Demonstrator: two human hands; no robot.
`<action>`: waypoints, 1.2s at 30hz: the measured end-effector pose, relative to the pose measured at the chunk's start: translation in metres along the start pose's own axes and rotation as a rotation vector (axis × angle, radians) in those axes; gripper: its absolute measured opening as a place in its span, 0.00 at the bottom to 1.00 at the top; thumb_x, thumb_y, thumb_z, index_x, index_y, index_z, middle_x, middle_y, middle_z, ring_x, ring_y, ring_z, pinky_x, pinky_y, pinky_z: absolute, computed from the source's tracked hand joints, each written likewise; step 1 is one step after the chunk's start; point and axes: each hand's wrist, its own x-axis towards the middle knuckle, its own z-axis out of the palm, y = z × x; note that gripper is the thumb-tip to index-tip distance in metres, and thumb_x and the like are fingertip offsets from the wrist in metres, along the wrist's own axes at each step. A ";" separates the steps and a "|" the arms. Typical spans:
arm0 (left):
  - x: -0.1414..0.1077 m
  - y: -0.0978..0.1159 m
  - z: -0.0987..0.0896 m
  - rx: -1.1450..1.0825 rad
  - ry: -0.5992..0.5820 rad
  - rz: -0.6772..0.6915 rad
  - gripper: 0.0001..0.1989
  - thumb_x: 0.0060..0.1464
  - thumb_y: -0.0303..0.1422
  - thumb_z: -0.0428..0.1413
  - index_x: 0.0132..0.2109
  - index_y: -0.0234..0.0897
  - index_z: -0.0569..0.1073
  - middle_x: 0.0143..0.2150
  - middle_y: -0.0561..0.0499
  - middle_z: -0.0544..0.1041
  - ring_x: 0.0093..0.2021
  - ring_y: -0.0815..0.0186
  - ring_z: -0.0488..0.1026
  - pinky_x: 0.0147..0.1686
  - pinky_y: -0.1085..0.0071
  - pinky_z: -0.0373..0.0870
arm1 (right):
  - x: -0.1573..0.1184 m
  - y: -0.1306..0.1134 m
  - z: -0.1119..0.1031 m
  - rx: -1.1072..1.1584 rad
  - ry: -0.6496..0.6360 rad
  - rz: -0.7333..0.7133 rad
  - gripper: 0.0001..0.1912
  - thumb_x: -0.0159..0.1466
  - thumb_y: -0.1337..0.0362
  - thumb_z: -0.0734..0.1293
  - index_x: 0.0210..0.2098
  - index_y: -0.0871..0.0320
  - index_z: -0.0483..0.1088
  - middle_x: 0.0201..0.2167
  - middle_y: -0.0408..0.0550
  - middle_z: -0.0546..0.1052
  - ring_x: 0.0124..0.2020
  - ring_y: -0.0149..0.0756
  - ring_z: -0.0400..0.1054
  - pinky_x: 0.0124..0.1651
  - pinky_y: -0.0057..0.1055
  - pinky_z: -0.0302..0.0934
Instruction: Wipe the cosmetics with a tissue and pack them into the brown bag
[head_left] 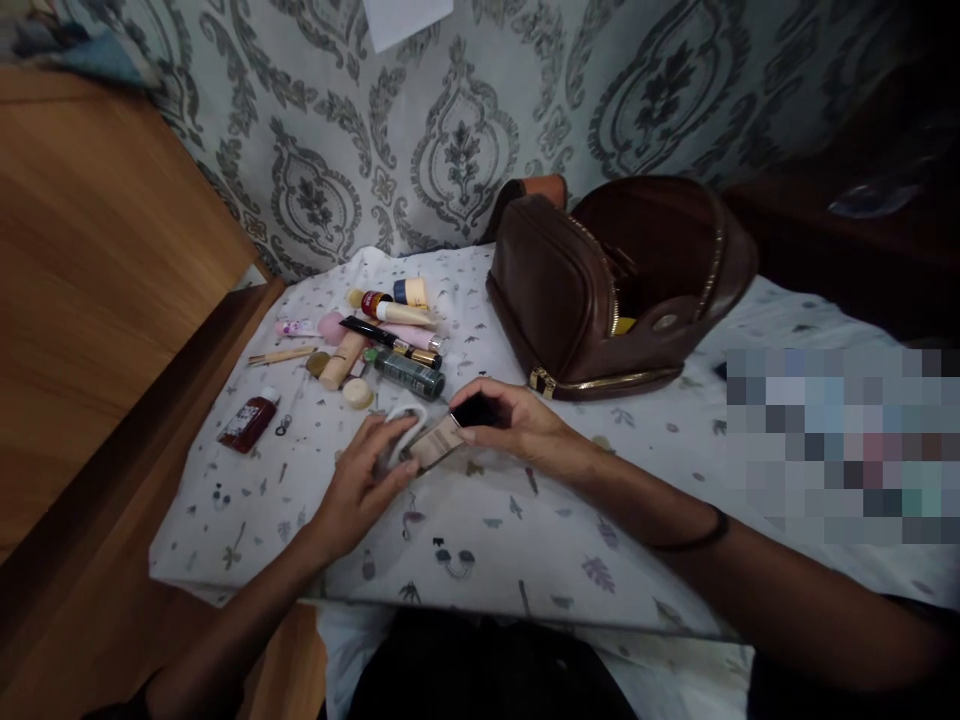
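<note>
Between my two hands is a small rectangular case (437, 443) with a pale beige face and a black end. My right hand (517, 425) grips its black end between thumb and fingers. Curled around the other end, my left hand (365, 480) holds a whitish ring-shaped item (405, 425), blurred, against the case. Just beyond my hands lie a dark green bottle (409, 373), a small cream-coloured round jar (358, 393), a beige bottle (343, 361) and a black and gold tube (390, 341).
An open brown bag (555, 300) with a gold zip stands at the back right. A red bottle (249, 422) and thin sticks (283, 356) lie at the left on the patterned white cloth (480, 560). Wooden furniture (105, 270) borders the left side; patterned fabric (461, 140) hangs behind.
</note>
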 end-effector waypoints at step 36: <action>0.014 0.011 0.025 0.272 0.124 0.187 0.07 0.64 0.38 0.52 0.46 0.43 0.67 0.39 0.51 0.77 0.37 0.63 0.79 0.36 0.70 0.76 | -0.017 -0.047 -0.009 -0.039 0.192 -0.234 0.27 0.47 0.54 0.81 0.40 0.55 0.69 0.36 0.43 0.75 0.37 0.33 0.69 0.45 0.33 0.65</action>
